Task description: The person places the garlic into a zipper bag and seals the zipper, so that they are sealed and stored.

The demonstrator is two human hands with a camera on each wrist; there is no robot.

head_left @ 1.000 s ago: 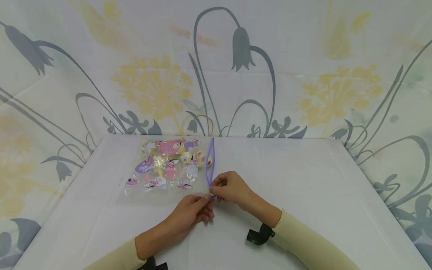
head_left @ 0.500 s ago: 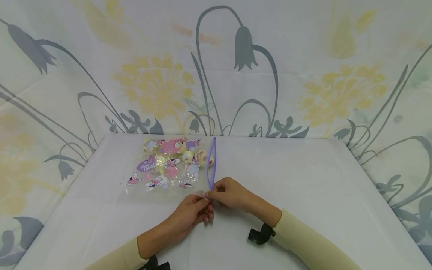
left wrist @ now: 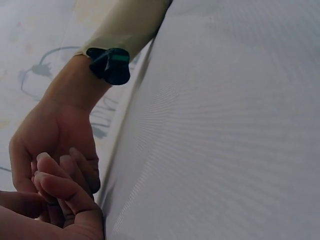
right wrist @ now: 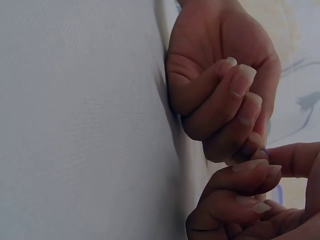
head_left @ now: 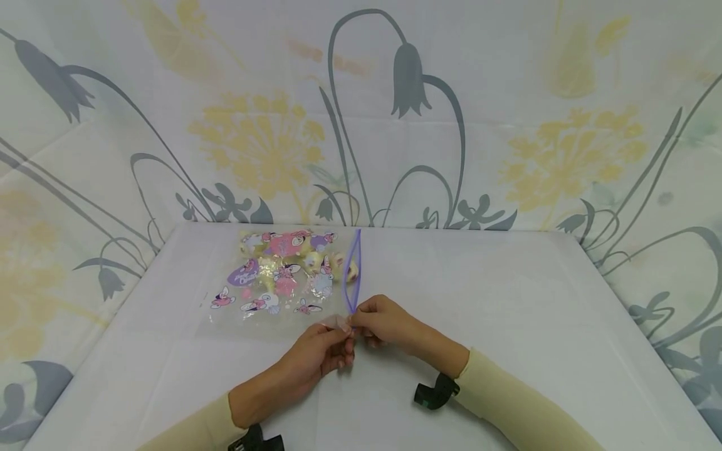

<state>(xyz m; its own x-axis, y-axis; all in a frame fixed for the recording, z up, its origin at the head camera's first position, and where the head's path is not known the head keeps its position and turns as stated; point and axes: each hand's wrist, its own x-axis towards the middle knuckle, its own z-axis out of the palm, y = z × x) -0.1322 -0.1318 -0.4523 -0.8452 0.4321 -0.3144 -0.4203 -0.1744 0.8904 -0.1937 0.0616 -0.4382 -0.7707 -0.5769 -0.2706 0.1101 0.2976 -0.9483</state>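
Beside clear table [head_left: 507, 300], hands [head_left: 352, 329] pinch bag [head_left: 271, 285].

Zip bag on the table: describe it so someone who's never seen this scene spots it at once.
Start at the white table in front of the flowered backdrop. On its far left part lies a flat clear zip bag printed with pink and purple cartoon figures. Its purple zipper strip gapes open along the right edge, and the left hand and right hand pinch that strip's near end.
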